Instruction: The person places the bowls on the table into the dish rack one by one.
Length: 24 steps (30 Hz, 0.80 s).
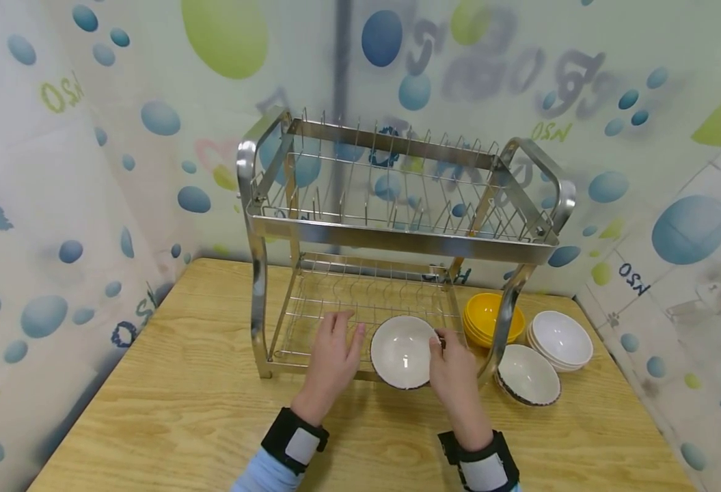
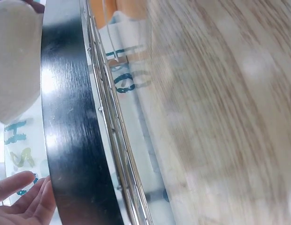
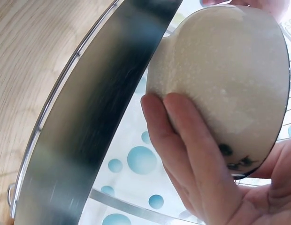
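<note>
A cream bowl with a dark rim (image 1: 402,348) is held at the front of the lower tier of a steel dish rack (image 1: 404,236). My right hand (image 1: 455,376) grips the bowl at its right side, thumb at the rim. In the right wrist view, that hand's fingers (image 3: 195,126) lie along the outside of the bowl (image 3: 225,61). To the bowl's left is my left hand (image 1: 333,355), its fingers loosely spread and holding nothing. The left wrist view catches only its fingers (image 2: 30,201) beside the rack's metal bar (image 2: 72,108).
Yellow stacked bowls (image 1: 489,314) stand by the rack's right leg. Farther right are stacked white bowls (image 1: 563,338), with a dark-rimmed bowl (image 1: 529,374) in front of them. Upright wires line the upper tier. The wooden table (image 1: 169,403) meets a patterned curtain (image 1: 151,171) behind.
</note>
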Each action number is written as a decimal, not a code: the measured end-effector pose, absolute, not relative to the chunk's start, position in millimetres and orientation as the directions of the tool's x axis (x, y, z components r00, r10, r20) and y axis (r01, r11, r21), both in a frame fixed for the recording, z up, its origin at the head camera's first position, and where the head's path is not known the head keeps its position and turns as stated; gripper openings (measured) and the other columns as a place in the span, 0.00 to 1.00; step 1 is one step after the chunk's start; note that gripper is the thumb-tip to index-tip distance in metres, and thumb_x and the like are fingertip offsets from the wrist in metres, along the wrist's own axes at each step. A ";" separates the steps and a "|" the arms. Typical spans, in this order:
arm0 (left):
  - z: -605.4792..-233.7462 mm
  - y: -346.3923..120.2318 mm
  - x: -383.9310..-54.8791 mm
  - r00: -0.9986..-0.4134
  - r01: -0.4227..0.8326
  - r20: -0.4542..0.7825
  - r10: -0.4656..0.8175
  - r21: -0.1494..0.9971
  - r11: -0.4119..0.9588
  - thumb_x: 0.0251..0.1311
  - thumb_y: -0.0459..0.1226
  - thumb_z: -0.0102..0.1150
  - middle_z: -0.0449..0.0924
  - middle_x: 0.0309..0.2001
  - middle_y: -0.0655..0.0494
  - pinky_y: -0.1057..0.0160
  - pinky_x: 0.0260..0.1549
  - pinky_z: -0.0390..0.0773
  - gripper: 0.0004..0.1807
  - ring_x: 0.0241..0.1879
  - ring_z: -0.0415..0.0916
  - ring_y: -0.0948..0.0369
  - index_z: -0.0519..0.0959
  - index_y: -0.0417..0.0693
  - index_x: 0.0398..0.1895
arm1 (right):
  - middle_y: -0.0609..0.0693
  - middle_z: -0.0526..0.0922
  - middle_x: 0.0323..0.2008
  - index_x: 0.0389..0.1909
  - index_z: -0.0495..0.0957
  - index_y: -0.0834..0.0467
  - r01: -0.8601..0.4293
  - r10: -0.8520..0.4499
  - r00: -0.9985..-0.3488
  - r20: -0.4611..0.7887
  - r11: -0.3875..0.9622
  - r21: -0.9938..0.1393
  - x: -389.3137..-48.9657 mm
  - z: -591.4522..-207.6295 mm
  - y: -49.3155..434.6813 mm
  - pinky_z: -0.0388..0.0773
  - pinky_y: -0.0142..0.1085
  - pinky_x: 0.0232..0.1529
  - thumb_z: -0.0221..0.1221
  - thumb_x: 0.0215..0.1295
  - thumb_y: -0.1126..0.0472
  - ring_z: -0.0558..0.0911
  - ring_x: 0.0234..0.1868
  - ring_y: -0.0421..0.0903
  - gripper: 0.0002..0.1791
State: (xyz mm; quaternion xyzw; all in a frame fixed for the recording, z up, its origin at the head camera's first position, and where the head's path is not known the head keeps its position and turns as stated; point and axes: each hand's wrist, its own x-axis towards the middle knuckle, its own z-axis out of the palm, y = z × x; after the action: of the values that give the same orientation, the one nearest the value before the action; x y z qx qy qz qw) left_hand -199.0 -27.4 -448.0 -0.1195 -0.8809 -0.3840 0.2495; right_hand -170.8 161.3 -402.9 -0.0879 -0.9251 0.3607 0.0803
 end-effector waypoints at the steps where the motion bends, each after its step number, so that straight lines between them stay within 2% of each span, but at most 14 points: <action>1: -448.0 -27.2 -199.0 -0.847 0.402 0.531 0.019 0.616 0.678 0.70 0.47 0.44 0.72 0.46 0.43 0.53 0.41 0.78 0.24 0.46 0.74 0.51 0.73 0.36 0.54 | 0.68 0.78 0.52 0.57 0.70 0.66 0.107 0.222 -0.972 0.081 0.721 -0.684 -170.8 -402.6 159.9 0.77 0.53 0.48 0.45 0.73 0.60 0.78 0.52 0.61 0.18; 10: -447.4 -24.5 -197.2 -0.867 0.390 0.498 0.022 0.651 0.651 0.71 0.47 0.44 0.73 0.47 0.43 0.53 0.41 0.79 0.23 0.45 0.76 0.50 0.74 0.37 0.54 | 0.66 0.80 0.50 0.57 0.71 0.65 0.081 0.211 -0.971 0.110 0.729 -0.680 -171.0 -403.4 150.8 0.78 0.51 0.47 0.46 0.73 0.59 0.79 0.51 0.60 0.18; 19: -444.4 -21.9 -194.9 -0.939 0.319 0.335 0.073 0.776 0.545 0.70 0.54 0.41 0.72 0.47 0.47 0.67 0.34 0.80 0.27 0.42 0.75 0.58 0.73 0.41 0.55 | 0.65 0.80 0.49 0.57 0.71 0.65 0.063 0.206 -0.971 0.122 0.710 -0.702 -168.6 -402.2 144.6 0.80 0.49 0.43 0.47 0.73 0.60 0.81 0.48 0.58 0.18; 24: -444.0 -22.1 -195.5 -0.949 0.303 0.304 0.086 0.802 0.514 0.69 0.54 0.42 0.72 0.41 0.51 0.68 0.33 0.78 0.26 0.38 0.74 0.60 0.75 0.43 0.53 | 0.64 0.79 0.52 0.58 0.70 0.64 0.053 0.193 -0.975 0.109 0.683 -0.729 -168.0 -402.3 142.5 0.81 0.48 0.43 0.46 0.73 0.60 0.81 0.49 0.57 0.18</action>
State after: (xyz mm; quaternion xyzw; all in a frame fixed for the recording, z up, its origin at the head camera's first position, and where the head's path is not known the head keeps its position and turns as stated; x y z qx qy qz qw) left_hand -195.5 -22.1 -444.0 -0.1128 -0.8628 -0.4796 0.1132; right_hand -168.0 142.5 -402.3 -0.0673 -0.9130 0.3925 0.0888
